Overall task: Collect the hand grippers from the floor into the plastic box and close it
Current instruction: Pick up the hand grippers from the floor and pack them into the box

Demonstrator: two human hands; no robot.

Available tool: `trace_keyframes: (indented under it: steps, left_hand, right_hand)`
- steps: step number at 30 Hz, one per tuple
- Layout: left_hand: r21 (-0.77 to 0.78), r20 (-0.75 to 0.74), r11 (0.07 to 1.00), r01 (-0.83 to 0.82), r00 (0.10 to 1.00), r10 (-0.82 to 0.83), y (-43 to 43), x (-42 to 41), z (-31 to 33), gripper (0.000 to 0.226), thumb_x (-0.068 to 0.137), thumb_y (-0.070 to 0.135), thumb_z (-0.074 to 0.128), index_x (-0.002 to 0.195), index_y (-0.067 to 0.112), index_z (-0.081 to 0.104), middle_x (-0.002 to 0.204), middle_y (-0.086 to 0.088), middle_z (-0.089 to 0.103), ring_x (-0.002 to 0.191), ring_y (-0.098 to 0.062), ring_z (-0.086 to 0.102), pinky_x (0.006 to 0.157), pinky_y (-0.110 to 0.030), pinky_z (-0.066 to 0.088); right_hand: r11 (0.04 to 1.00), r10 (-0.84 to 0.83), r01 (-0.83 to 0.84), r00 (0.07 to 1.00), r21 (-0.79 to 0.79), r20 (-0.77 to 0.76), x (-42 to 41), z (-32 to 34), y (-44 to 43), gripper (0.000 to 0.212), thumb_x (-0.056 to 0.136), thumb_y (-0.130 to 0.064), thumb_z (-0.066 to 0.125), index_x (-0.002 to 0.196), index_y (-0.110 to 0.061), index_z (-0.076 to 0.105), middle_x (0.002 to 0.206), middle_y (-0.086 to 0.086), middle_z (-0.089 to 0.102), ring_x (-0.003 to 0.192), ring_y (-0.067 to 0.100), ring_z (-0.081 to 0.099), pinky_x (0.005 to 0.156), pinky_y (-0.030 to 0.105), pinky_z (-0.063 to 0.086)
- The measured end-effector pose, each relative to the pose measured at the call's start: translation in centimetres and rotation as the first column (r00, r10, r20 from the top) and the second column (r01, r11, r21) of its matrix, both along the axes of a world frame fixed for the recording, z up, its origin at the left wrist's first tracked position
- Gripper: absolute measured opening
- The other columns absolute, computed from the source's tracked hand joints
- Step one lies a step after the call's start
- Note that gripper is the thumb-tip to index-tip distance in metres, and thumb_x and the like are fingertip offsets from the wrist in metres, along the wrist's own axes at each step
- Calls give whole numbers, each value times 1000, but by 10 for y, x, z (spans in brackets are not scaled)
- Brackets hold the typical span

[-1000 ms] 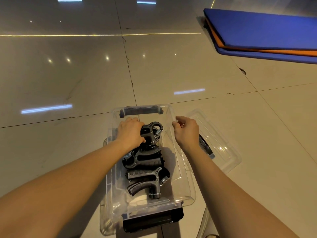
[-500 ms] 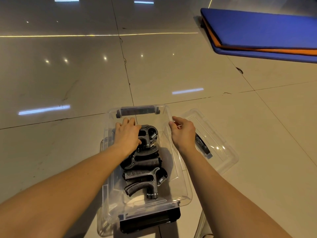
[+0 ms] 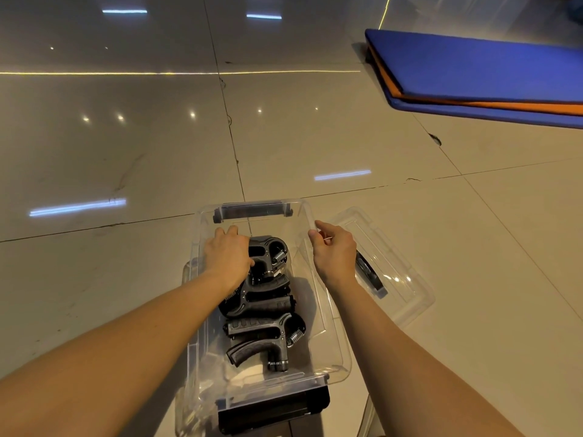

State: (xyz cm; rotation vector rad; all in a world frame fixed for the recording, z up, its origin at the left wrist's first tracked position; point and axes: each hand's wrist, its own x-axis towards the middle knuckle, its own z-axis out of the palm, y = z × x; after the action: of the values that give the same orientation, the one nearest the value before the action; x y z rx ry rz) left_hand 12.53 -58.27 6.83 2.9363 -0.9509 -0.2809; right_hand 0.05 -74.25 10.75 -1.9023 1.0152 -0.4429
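Note:
A clear plastic box (image 3: 334, 357) with dark latches sits on the floor just in front of me. Three black hand grippers with metal springs lie inside it in a row: a far hand gripper (image 3: 271, 252), a middle one (image 3: 265, 299) and a near one (image 3: 265, 339). My left hand (image 3: 228, 255) is down inside the box, its fingers curled over the left side of the far hand gripper. My right hand (image 3: 332, 252) pinches the box's right rim near the far corner. The clear lid (image 3: 397, 279) lies on the floor to the right, partly behind my right hand.
The floor is glossy beige tile with cracks and light reflections. A blue and orange folded mat (image 3: 479, 74) lies at the far right.
My left hand has pushed the far hand gripper deeper into the box toward its far end. My right hand has kept its hold on the rim.

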Motion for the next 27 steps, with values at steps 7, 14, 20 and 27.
trace_keyframes:
  steps: [7,14,20,27]
  left_hand:
    - [-46,110,989,142,985,-136,16,-5,28,29,89,32,65,117,25,68,111,3,65,110,-21,52,98,-38,33]
    - [-209,154,972,103,986,-71,89,-22,57,40,92,36,64,132,27,63,143,0,52,139,-22,37,120,-48,19]
    - [-278,83,961,12,996,11,150,-28,96,45,91,50,63,130,28,63,137,1,56,130,-21,46,113,-45,32]
    - [-304,-57,887,-348,936,347,258,-44,188,40,86,47,70,120,26,69,124,2,63,115,-22,57,104,-42,42]
  right_hand:
    - [1000,-3,2,999,-32,-33,0,3,5,35,99,-26,62,132,-13,67,119,9,73,106,20,67,97,32,50]
    - [999,-18,13,989,-34,-148,0,11,21,41,103,-23,52,141,-11,58,135,13,65,122,29,62,104,39,47]
    - [960,58,-97,987,-264,-150,8,52,77,53,100,-35,56,148,-15,46,137,16,49,124,34,50,103,47,45]
    - [817,524,-515,851,-261,-40,32,120,222,45,101,-34,58,143,-22,52,140,4,47,119,21,57,98,34,48]
